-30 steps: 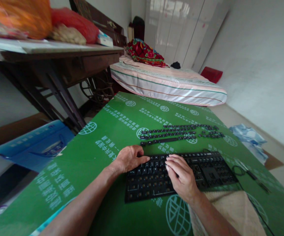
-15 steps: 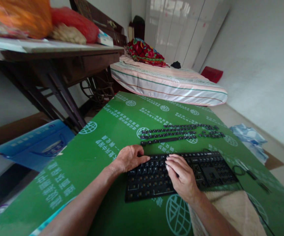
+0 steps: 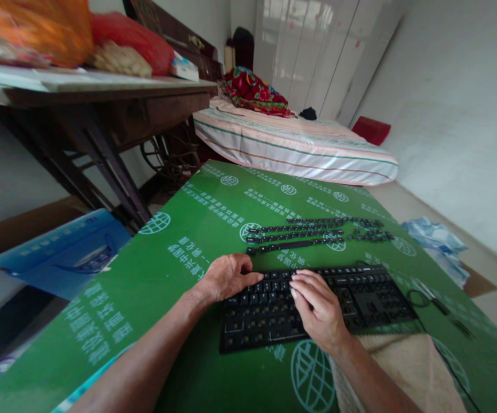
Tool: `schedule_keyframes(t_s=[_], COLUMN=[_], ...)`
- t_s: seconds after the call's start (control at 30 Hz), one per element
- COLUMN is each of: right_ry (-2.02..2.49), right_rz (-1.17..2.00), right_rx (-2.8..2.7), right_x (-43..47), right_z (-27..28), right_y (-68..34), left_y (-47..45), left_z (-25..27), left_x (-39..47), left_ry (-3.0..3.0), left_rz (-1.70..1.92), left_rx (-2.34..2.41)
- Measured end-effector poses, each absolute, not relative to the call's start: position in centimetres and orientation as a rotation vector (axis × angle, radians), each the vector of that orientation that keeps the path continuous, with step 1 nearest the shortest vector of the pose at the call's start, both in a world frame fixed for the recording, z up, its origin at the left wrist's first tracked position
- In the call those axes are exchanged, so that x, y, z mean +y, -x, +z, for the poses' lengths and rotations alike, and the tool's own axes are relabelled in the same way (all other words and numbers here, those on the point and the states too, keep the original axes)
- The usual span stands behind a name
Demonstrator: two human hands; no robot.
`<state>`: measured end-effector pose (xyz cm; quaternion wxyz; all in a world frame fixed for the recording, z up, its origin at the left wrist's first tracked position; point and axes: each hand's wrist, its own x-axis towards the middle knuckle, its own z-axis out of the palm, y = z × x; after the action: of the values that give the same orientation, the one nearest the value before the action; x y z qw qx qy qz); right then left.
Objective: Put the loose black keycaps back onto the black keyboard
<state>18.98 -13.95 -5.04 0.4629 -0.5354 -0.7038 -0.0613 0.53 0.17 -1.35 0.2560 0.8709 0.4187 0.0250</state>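
Observation:
A black computer keyboard (image 3: 257,337) lies on the green table, with several keycaps in place in its upper rows and bare key sockets in its lower rows. My left hand (image 3: 227,277) holds the keyboard's far left corner, its thumb on the top and its other fingers curled at the back edge. Over the middle of the upper rows, my right hand (image 3: 317,305) has its fingers drawn together, fingertips on the keys. Whatever is between those fingertips is hidden. Behind the keyboard, loose black keycaps (image 3: 295,235) lie in several rows.
A tool with a dark handle (image 3: 441,307) lies right of the keyboard, near its cable (image 3: 441,358). A beige cloth (image 3: 396,367) is under my right forearm. The green table (image 3: 214,201) reaches toward a bed (image 3: 300,143). A sewing-machine stand (image 3: 145,115) is at left.

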Motion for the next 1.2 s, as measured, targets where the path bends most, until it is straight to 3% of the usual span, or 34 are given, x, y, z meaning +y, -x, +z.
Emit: schedule_keyframes(t_s=[0.4, 0.67, 1.2], right_ry=[1.296, 1.382, 1.864], right_rz=[-0.127, -0.092, -0.195], right_rx=[-1.687, -1.663, -2.190], right_x=[-14.0, -13.1, 2.4], right_z=[-4.8, -1.6, -0.2], right_y=[-19.4, -20.9, -28.1], left_y=[-0.5, -0.3, -0.1], left_z=[-1.2, -1.4, -1.2], left_x=[0.1, 0.1, -0.1], left_ry=[-2.357, -2.354, -2.328], left_rz=[0.073, 0.068, 0.069], left_rx=[1.137, 1.127, 1.125])
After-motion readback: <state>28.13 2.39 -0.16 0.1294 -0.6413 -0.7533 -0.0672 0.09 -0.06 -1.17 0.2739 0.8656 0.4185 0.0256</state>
